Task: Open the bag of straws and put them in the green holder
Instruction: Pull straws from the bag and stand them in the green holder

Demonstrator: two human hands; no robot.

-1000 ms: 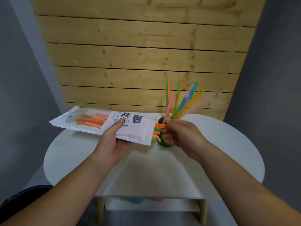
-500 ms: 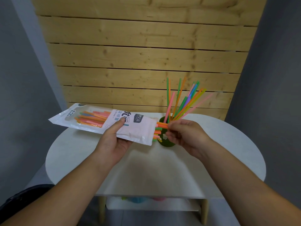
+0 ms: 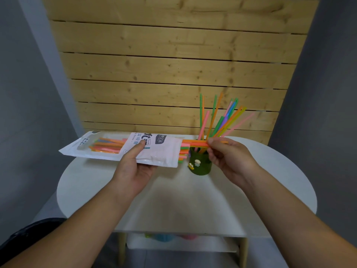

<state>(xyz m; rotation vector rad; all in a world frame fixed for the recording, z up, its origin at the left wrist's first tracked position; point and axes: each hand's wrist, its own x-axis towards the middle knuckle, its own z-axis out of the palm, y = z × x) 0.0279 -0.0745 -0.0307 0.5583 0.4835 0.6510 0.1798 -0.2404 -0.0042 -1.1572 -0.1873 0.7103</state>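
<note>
Head view: left hand gripping bag, right fingers pinched on orange straws.

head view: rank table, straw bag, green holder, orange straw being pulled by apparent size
1. White table
2. Straw bag, held by left hand
3. Green holder
4. Orange straw pinched by right hand: thinnest; part is inside the bag, so full length unsure.

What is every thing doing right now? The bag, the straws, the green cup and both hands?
Bag: open at its right end, held level above the table.
Straws in bag: lying flat, ends sticking out.
Orange straw: partly pulled out, pinched.
Green holder: upright, straws fanned out inside.
Left hand: gripping the bag.
Right hand: pinching the orange straw.
</note>
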